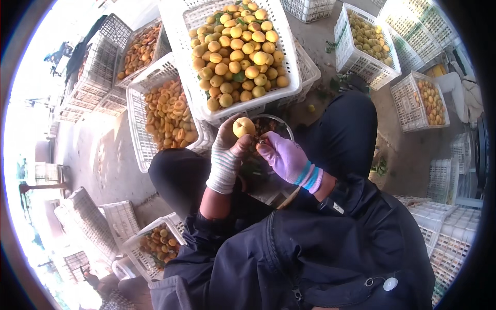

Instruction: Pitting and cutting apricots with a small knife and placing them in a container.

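My left hand [228,155], in a white striped glove with bare fingertips, grips a whole yellow apricot [243,127]. Close against its right side is my right hand [285,159], wearing a purple glove with blue bands. Its thumb and fingers pinch a small dark tool [262,142], mostly hidden, so its kind is unclear. Below the hands, between my knees, stands a round container [288,130] with dark scraps in it. Straight ahead, a white plastic crate [291,58] is heaped with whole apricots [236,58]. Left of it, another white crate [135,112] holds halved apricots [170,116].
More crates of fruit stand at the upper left [139,50], upper right [368,38] and lower left [159,244]. Stacked crates [441,224] rise at my right. Another person's hand [92,279] shows at the lower left, and a seated person's leg [451,91] at the right.
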`<move>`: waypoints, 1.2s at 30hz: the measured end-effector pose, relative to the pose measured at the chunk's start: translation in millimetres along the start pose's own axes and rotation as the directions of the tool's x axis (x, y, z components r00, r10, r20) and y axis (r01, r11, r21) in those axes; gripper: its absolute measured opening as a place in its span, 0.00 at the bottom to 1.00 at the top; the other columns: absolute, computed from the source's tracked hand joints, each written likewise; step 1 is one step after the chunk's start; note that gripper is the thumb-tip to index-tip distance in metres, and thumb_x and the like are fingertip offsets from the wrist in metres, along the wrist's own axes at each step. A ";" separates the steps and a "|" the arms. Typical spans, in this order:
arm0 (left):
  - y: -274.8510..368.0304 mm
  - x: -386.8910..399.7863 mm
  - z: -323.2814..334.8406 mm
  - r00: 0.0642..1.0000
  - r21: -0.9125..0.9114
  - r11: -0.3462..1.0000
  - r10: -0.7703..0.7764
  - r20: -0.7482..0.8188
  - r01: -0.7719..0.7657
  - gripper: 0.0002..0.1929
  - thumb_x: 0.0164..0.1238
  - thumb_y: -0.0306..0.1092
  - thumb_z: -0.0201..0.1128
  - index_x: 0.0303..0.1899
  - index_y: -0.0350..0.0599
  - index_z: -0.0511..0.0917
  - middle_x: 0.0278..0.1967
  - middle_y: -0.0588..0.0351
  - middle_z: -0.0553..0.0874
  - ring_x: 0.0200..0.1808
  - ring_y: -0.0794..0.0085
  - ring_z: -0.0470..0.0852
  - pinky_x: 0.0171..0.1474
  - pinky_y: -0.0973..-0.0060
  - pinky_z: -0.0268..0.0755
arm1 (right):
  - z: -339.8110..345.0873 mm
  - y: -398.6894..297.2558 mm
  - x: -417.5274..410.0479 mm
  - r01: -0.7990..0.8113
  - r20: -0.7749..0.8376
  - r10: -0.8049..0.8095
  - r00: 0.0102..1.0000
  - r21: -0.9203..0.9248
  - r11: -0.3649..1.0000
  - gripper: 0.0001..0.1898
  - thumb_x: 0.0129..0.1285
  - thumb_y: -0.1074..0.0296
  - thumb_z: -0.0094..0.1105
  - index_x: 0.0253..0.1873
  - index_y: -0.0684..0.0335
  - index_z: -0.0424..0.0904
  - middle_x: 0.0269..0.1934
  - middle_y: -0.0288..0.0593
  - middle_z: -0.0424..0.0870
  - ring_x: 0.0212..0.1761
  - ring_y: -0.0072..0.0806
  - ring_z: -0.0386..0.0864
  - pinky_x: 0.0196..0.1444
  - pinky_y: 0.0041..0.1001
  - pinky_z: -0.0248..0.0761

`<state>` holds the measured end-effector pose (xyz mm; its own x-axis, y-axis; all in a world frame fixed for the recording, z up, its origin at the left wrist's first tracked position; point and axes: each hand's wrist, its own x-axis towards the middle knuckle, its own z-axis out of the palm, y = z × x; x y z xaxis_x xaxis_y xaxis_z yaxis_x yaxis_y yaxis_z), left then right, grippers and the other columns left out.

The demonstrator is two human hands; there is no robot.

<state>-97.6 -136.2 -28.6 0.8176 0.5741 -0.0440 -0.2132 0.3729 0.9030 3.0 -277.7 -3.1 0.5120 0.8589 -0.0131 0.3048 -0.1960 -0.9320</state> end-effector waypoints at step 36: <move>-17.7 -9.4 3.9 0.985 0.026 1.000 -0.008 -0.174 0.013 0.35 0.71 0.63 0.56 0.64 0.42 0.66 0.43 0.55 0.82 0.45 0.71 0.80 0.50 0.74 0.74 | 15.4 14.1 4.4 0.070 -0.014 -0.079 0.997 -0.321 0.944 0.14 0.71 0.54 0.55 0.43 0.61 0.73 0.33 0.52 0.84 0.36 0.54 0.83 0.34 0.47 0.74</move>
<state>-99.4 -151.0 -42.5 0.7141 0.6888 -0.1250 -0.1885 0.3611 0.9133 -2.8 -269.4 -21.8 0.4976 0.8649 0.0656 0.5816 -0.2766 -0.7650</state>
